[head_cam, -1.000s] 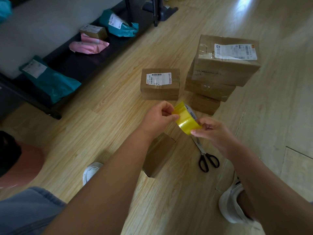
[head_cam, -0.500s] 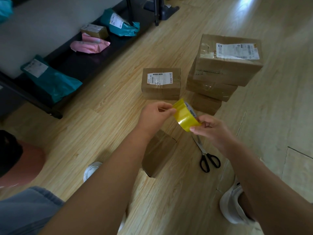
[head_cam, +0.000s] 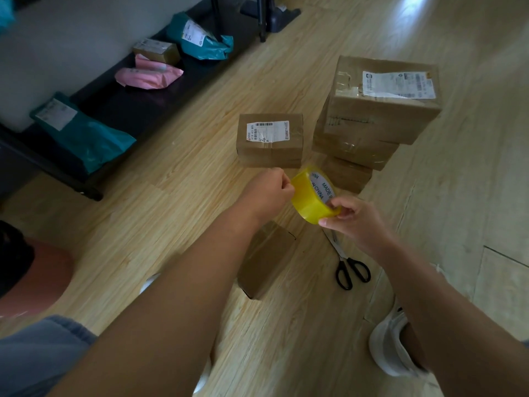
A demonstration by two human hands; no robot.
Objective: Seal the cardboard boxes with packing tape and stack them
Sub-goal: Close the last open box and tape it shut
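While the right hand (head_cam: 355,222) grips the yellow roll of packing tape (head_cam: 312,196) by its rim, in the air above the wooden plank floor (head_cam: 171,210), the left hand (head_cam: 266,193) pinches at the roll's far edge, likely picking loose the free end. Small plain brown cardboard box (head_cam: 266,259) lies below the left forearm, apparently next for sealing. Black-handled scissors (head_cam: 347,265) lie near it, handy for cutting. Stack of three taped brown boxes (head_cam: 380,110) stands beyond.

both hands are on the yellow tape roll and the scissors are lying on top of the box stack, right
One error: the head view shows the scissors lying on the floor, not on the box stack. The left hand and right hand are on the yellow tape roll.
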